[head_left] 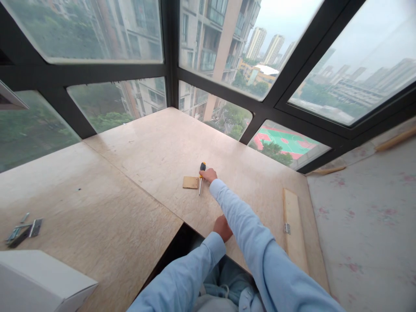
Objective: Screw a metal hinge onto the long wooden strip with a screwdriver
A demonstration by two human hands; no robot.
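Observation:
My right hand (209,174) reaches forward over the wooden surface, its fingers closed on a screwdriver (203,166) with a black and yellow handle. The metal shaft points back toward me. Just left of the shaft lies a small flat wooden piece (190,182) with small dark marks along its right edge. My left hand (222,228) is close to my body, at the near edge of the surface, partly behind my right sleeve. Its fingers are hidden, so whether it holds anything does not show.
Metal hardware (24,232) lies at the far left, behind a white box (42,281). A long wooden strip with a metal hinge (287,229) rests on the right near the patterned wall (364,225). Dark-framed windows rise behind the surface (156,143), which has a cut-out in front of me.

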